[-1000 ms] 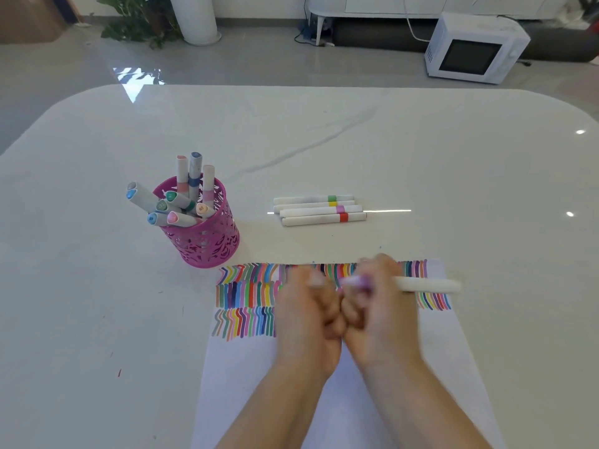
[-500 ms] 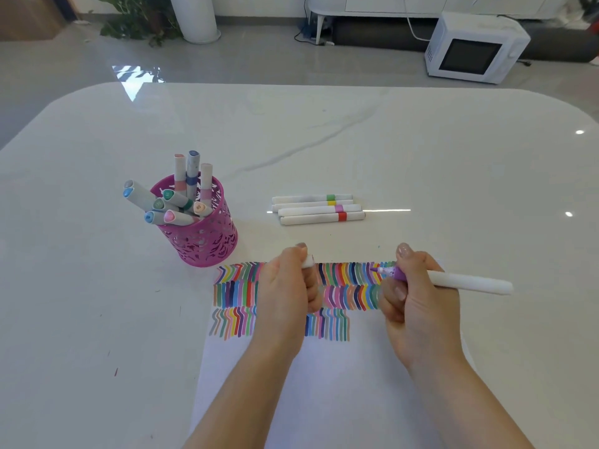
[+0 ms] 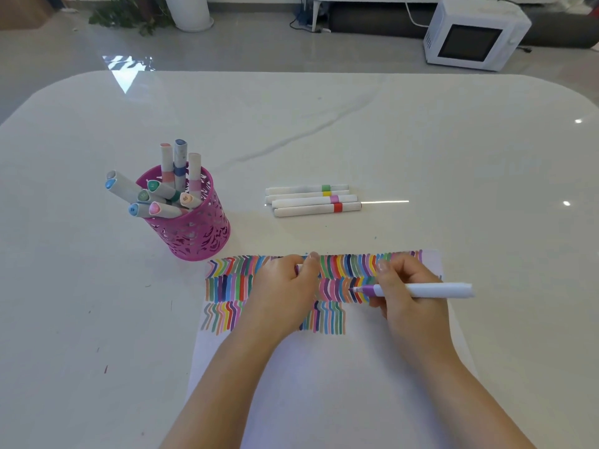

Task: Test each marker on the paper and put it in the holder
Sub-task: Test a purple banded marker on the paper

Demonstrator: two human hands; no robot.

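A white sheet of paper (image 3: 324, 377) lies at the table's near edge, its top covered with rows of coloured strokes. My right hand (image 3: 411, 296) grips an uncapped white marker with a purple collar (image 3: 418, 290), tip pointing left just above the second row of strokes. My left hand (image 3: 285, 286) rests on the paper, closed around the marker's cap (image 3: 297, 268), mostly hidden. A pink mesh holder (image 3: 194, 228) stands to the left, filled with several markers. Several capped white markers (image 3: 312, 199) lie side by side behind the paper.
The white marble table (image 3: 453, 163) has rounded far corners. Beyond it on the floor stand a white microwave (image 3: 473, 35), a potted plant (image 3: 129, 11) and a white cylinder base.
My hands pulled apart, taking the cap off the purple marker. The right hand then turned the marker's tip down toward the strokes; the left hand settled on the paper.
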